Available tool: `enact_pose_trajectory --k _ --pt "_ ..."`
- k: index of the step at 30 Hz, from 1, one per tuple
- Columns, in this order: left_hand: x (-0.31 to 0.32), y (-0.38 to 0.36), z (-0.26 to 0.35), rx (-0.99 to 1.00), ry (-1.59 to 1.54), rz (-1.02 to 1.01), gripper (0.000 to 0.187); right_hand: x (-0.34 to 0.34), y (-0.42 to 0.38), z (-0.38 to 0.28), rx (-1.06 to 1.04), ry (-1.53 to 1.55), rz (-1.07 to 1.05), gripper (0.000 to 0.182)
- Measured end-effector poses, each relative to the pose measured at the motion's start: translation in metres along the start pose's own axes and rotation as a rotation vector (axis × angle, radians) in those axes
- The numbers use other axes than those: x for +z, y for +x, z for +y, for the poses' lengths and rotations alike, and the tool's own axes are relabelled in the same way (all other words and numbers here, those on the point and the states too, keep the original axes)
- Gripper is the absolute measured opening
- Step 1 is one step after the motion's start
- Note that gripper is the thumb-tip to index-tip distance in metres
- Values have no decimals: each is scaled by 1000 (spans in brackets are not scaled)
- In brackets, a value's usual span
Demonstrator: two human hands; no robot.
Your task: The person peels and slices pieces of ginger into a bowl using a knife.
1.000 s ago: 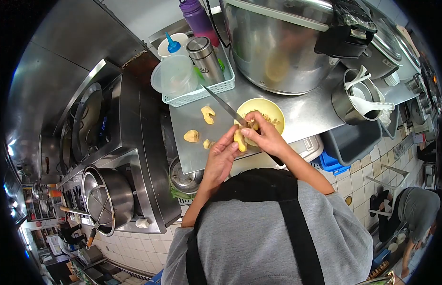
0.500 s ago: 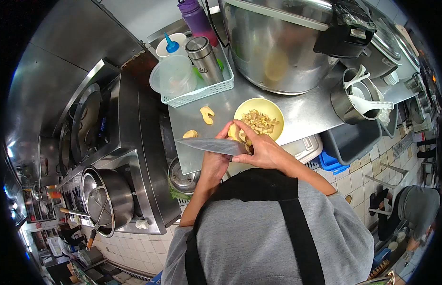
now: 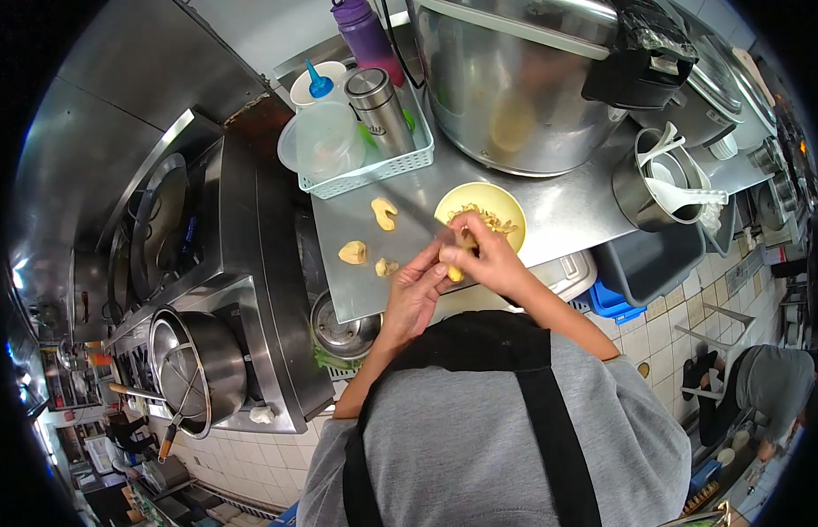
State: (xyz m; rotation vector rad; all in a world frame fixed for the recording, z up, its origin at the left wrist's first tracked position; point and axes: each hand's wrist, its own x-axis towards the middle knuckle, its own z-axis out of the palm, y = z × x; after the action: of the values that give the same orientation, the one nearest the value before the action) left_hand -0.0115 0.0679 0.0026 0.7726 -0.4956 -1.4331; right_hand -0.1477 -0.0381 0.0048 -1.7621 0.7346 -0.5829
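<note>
- Head view: your left hand (image 3: 415,294) grips a yellow ginger piece (image 3: 453,263) at the counter (image 3: 567,211) edge, just below the yellow bowl (image 3: 506,204).
- Your right hand (image 3: 490,255) is closed on a knife (image 3: 418,217), its blurred blade angled up-left.
- Three ginger chunks (image 3: 354,253) lie left.

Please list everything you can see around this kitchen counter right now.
yellow round bowl: one, holding pale peelings, on the steel counter
pale yellow ginger pieces: three, loose on the counter left of the bowl
white slotted plastic basket: one, behind, holding a steel flask and clear tub
purple bottle: one, at the back
large steel pot: one, behind the bowl
steel wok: one, on the stove at left
left hand: holds a ginger piece
right hand: grips a knife, blade blurred
</note>
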Motion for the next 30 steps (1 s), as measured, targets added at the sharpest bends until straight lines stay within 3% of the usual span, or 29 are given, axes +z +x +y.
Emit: enact_pose_trajectory --k 4,5,8,9,12,15,30 --pt "-2 4 9 -25 -60 51 43 -5 3 6 -23 146 58 44" --pt "-5 5 9 -14 -62 68 44 -8 2 6 -57 46 17 57" --pt "-21 12 3 -40 -40 104 42 -11 -11 -19 -64 -97 -120 69" --pt "-13 13 4 12 -37 147 43 -9 -12 -19 -44 -112 -166 84" --pt "-24 17 4 -27 -53 82 44 -7 -16 -25 -53 -131 -187 88" --pt "-10 18 9 -28 -30 181 47 -11 -16 -26 -44 -171 -220 93" --pt "-10 14 2 41 32 172 39 -6 -13 -28 -51 -154 -78 73"
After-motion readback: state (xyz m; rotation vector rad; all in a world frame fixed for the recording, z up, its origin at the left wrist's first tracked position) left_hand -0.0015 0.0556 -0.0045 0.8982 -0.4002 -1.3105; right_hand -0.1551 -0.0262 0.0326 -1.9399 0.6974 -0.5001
